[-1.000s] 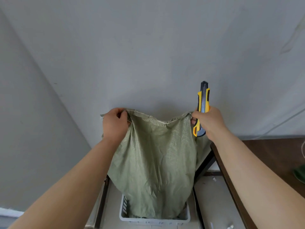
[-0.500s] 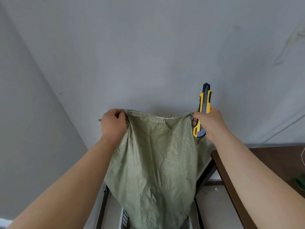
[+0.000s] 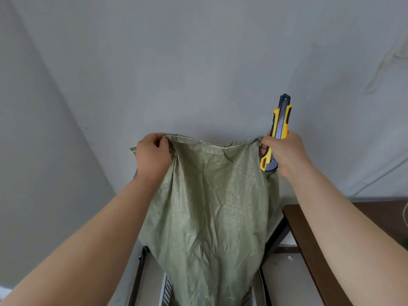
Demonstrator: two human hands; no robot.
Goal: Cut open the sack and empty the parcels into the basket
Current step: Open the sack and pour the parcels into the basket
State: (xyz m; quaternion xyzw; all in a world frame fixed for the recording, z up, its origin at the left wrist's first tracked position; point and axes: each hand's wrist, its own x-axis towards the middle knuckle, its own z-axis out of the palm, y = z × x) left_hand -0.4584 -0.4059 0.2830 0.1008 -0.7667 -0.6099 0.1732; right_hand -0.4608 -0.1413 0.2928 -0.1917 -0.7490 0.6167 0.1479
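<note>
Left hand [image 3: 152, 157] and right hand [image 3: 284, 152], with knife [image 3: 278, 129], grip sack [image 3: 209, 208] corners above basket [image 3: 166, 290].

Nothing here can be read. The green woven sack [image 3: 212, 206] hangs plain, with no print or label on the side facing me. The yellow and black utility knife [image 3: 278, 129] just beside the sack's right top corner shows no brand or number that I can make out.

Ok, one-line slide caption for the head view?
Both hands hold the green sack upside down over the basket, right hand also gripping a utility knife.
</note>
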